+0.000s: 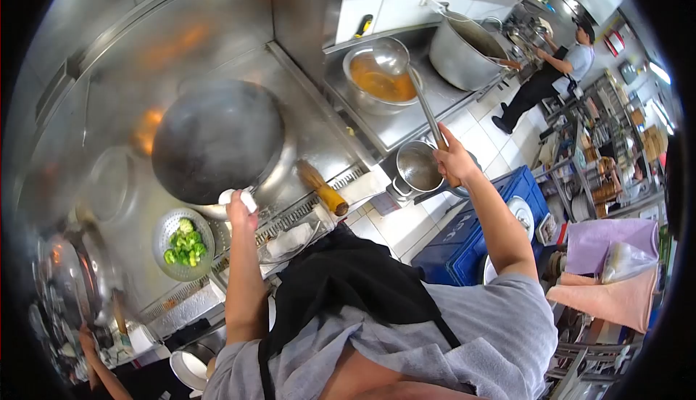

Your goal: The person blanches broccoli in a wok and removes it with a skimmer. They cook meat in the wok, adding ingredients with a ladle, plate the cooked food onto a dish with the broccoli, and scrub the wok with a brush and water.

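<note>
Green broccoli (185, 243) is sitting in a bowl with holes (164, 231), just beside a steaming black wok (217, 139). The left hand (241, 216) is pinching a white cloth (249, 201) in its fingers at the wok's near edge. A brush (323, 188) is lying nearby. A shiny bowl (392, 108) is holding orange liquid (383, 85), and a ladle's (426, 105) round end is showing over it. The right hand (455, 158) is wrapping its fingers around the ladle's handle.

Ladle (423, 99) in right grip (455, 159) over bowl (375, 102), white cloth (248, 200) in left grip (239, 213) at steaming wok (217, 142).
</note>
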### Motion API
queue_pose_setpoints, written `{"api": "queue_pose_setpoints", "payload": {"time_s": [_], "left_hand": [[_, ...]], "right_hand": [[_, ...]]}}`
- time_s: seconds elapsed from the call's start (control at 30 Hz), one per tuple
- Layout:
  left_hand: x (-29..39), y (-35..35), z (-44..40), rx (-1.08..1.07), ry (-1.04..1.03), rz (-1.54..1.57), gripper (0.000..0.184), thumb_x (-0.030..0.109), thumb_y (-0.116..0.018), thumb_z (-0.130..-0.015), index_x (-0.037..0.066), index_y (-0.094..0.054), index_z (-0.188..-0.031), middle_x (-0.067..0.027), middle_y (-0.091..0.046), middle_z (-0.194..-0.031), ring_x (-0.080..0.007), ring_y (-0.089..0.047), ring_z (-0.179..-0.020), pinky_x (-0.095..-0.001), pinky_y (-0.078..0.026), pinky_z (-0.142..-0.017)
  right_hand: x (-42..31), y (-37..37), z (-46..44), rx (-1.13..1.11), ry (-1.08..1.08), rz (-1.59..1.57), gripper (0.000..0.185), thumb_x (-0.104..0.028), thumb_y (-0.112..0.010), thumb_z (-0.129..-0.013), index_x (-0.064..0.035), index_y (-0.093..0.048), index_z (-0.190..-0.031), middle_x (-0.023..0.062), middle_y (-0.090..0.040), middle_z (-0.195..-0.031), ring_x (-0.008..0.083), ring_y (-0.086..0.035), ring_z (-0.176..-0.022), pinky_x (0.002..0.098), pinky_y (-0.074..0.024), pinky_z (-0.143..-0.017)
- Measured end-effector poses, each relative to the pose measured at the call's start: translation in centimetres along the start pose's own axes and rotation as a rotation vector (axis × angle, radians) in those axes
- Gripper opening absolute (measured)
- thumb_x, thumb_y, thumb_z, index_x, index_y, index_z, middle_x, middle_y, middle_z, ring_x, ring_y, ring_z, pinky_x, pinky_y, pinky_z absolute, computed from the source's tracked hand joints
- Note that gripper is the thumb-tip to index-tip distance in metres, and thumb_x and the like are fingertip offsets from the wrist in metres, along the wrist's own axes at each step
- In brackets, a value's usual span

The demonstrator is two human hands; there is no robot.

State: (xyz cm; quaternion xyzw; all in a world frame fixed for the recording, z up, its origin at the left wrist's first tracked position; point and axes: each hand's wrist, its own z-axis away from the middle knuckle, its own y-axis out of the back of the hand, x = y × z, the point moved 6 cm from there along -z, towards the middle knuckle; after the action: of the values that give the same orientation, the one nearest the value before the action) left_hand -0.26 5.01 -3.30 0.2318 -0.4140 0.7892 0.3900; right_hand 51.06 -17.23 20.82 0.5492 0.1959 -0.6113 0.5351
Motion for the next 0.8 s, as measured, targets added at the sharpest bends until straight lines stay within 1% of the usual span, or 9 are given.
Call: {"api": "queue_pose_setpoints", "payload": {"time_s": [0.07,0.1,0.23,0.33,0.47,0.57,0.7,0.73,0.8], "left_hand": [[5.5,1.7,1.7,-0.108,0.054,-0.091,0.024,0.037,-0.064,-0.090,0.016,-0.056,-0.096,-0.0008,-0.061,-0.073,-0.0174,-0.061,-0.060,-0.0315,-0.045,-0.048],[-3.7,-4.3,4.9,-0.143,0.188,0.068,0.031,0.044,-0.064,-0.090,0.015,-0.057,-0.098,-0.0024,-0.062,-0.074,-0.0175,-0.061,-0.060,-0.0312,-0.046,-0.048],[1.0,0.9,9.6,-0.087,0.115,-0.167,0.049,0.052,-0.062,-0.090,0.009,-0.058,-0.112,-0.0061,-0.066,-0.085,-0.0192,-0.064,-0.070,-0.0346,-0.052,-0.057],[-0.6,8.0,9.8,-0.008,0.023,-0.100,0.051,0.035,-0.064,-0.094,0.003,-0.048,-0.130,-0.0096,-0.062,-0.114,-0.0236,-0.062,-0.100,-0.0383,-0.051,-0.085],[-2.4,17.7,8.3,0.128,-0.149,-0.307,0.055,0.002,-0.063,-0.082,0.007,-0.045,-0.134,-0.0094,-0.057,-0.119,-0.0248,-0.056,-0.110,-0.0382,-0.048,-0.090],[-0.6,13.8,14.0,0.197,-0.245,-0.543,0.063,-0.005,-0.061,-0.075,0.006,-0.044,-0.134,-0.0094,-0.058,-0.116,-0.0254,-0.058,-0.107,-0.0389,-0.048,-0.090],[-4.5,17.9,10.6,0.249,-0.397,-1.377,0.055,0.007,-0.071,-0.062,-0.001,-0.054,-0.113,-0.0197,-0.059,-0.108,-0.0374,-0.059,-0.100,-0.0440,-0.048,-0.087],[-9.6,24.0,5.8,0.302,-0.744,-1.579,0.054,0.010,-0.071,-0.062,-0.002,-0.054,-0.112,-0.0269,-0.060,-0.106,-0.0455,-0.058,-0.101,-0.0470,-0.047,-0.089],[-6.5,18.4,10.0,0.413,-0.589,-1.491,0.053,0.008,-0.068,-0.065,-0.003,-0.051,-0.114,-0.0294,-0.062,-0.104,-0.0481,-0.057,-0.103,-0.0499,-0.046,-0.089]], "right_hand": [[0.3,-3.7,-0.1,-0.045,-0.047,-0.114,0.082,-0.002,-0.056,-0.087,-0.0163,-0.014,-0.156,0.0025,-0.050,-0.070,0.0131,-0.049,-0.049,0.0295,-0.0436,-0.043],[-1.7,5.5,-0.9,0.007,-0.036,0.016,0.082,-0.002,-0.056,-0.087,-0.0163,-0.014,-0.156,0.0025,-0.050,-0.070,0.0131,-0.049,-0.049,0.0295,-0.0436,-0.043],[-0.1,3.4,-1.5,-0.111,-0.118,-0.222,0.079,0.000,-0.052,-0.088,-0.0187,-0.015,-0.156,0.0034,-0.049,-0.073,0.0125,-0.046,-0.050,0.0281,-0.0409,-0.044],[-1.3,3.2,-0.6,-0.136,-0.092,-0.498,0.079,-0.002,-0.051,-0.090,-0.0235,-0.013,-0.156,0.0035,-0.047,-0.072,0.0113,-0.044,-0.049,0.0268,-0.0400,-0.044],[-4.6,2.5,0.8,-0.148,0.008,-0.478,0.079,-0.001,-0.050,-0.090,-0.0266,-0.014,-0.156,0.0034,-0.046,-0.072,0.0100,-0.042,-0.048,0.0255,-0.0393,-0.044],[-7.4,0.8,2.3,-0.290,0.039,-0.503,0.079,0.000,-0.050,-0.090,-0.0270,-0.015,-0.156,0.0033,-0.046,-0.072,0.0096,-0.041,-0.048,0.0247,-0.0386,-0.044],[-9.0,-5.1,2.8,-0.428,0.040,-0.312,0.078,0.003,-0.049,-0.090,-0.0218,-0.016,-0.156,0.0035,-0.048,-0.072,0.0093,-0.042,-0.046,0.0244,-0.0380,-0.043],[-8.8,-6.7,2.2,-0.464,0.069,-0.228,0.079,0.005,-0.049,-0.090,-0.0191,-0.015,-0.156,0.0032,-0.049,-0.072,0.0094,-0.043,-0.046,0.0248,-0.0386,-0.043],[-9.4,-10.1,2.0,-0.506,0.101,-0.055,0.078,0.006,-0.049,-0.089,-0.0187,-0.018,-0.156,0.0007,-0.048,-0.068,0.0085,-0.042,-0.046,0.0248,-0.0391,-0.043]]}}
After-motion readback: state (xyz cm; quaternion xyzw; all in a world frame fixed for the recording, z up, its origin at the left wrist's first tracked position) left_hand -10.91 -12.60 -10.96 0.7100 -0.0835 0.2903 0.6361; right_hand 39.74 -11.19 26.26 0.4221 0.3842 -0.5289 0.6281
